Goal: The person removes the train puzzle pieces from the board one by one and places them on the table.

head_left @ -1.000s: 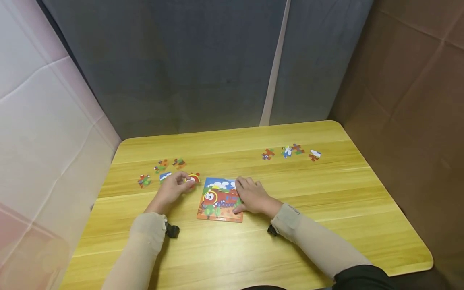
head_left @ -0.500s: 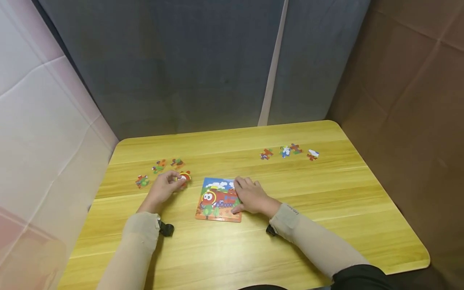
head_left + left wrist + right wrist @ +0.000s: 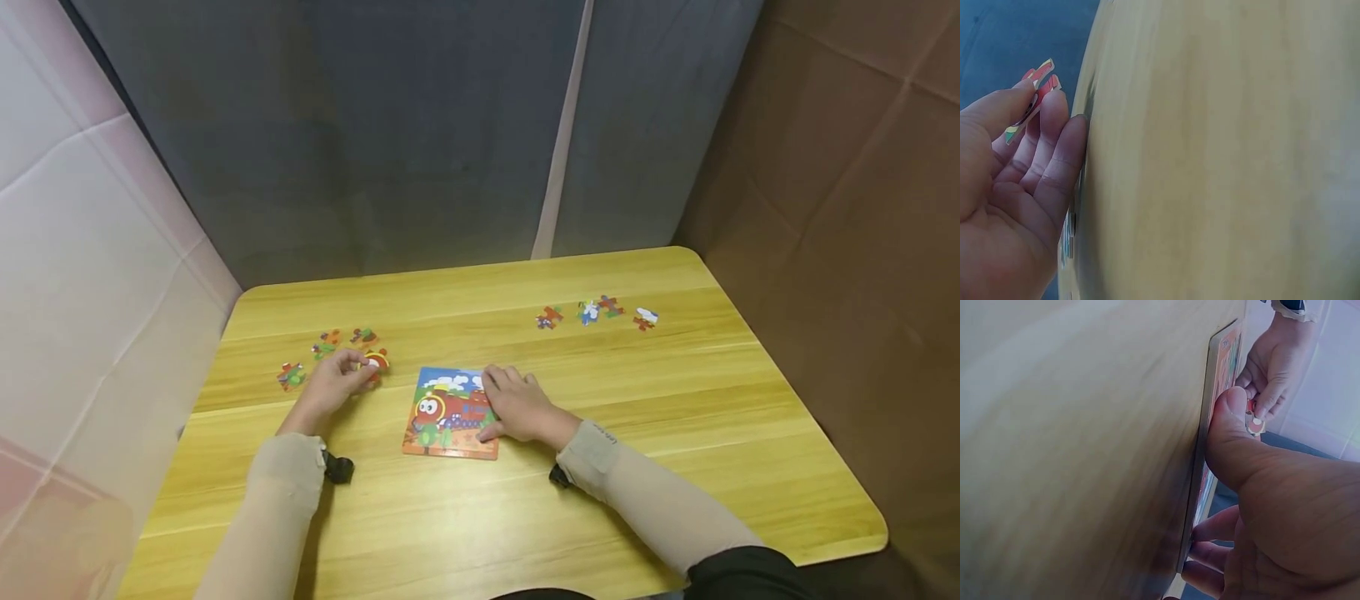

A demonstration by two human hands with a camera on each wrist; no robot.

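My left hand pinches a red and yellow jigsaw piece between thumb and fingers, left of the picture board. In the left wrist view this jigsaw piece stands tilted on edge at the fingertips. A square picture board printed with a red cartoon train lies flat in the middle of the table. My right hand rests on its right side, fingers extended toward the upper corner. Seen from the right wrist, the thumb lies on the printed face of the board and the other fingertips are along its edge.
Loose jigsaw pieces lie left of the left hand, among them a green and red one and a brown and green one. Several more, including a red one, lie at the back right of the wooden table. Fabric walls surround it.
The left hand has shifted left with the pinched jigsaw piece, away from the board, and now covers a blue and white piece seen earlier. The right hand stays on the board.
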